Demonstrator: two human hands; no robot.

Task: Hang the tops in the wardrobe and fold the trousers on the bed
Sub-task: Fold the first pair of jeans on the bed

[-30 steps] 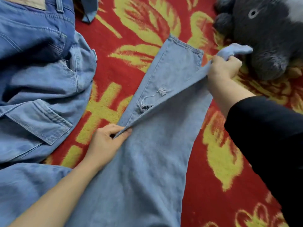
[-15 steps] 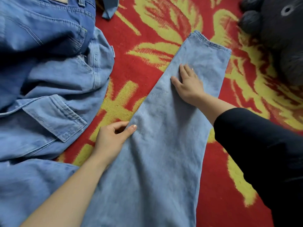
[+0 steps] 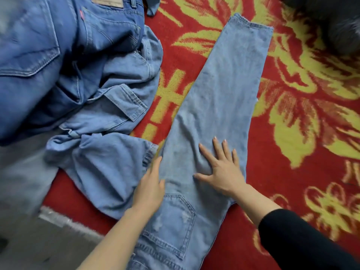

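Denim jeans (image 3: 224,84): left hand (image 3: 151,187) and right hand (image 3: 222,172), both flat and released, should press creases hemward before folding across

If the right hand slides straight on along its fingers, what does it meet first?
The right hand lies flat on the pale jeans leg and meets only more of it, then probably the patterned blanket past its left edge.

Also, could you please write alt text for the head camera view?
A left hand and a right hand rest flat on pale blue jeans laid out on a red and yellow floral blanket; darker jeans lie heaped to the left.
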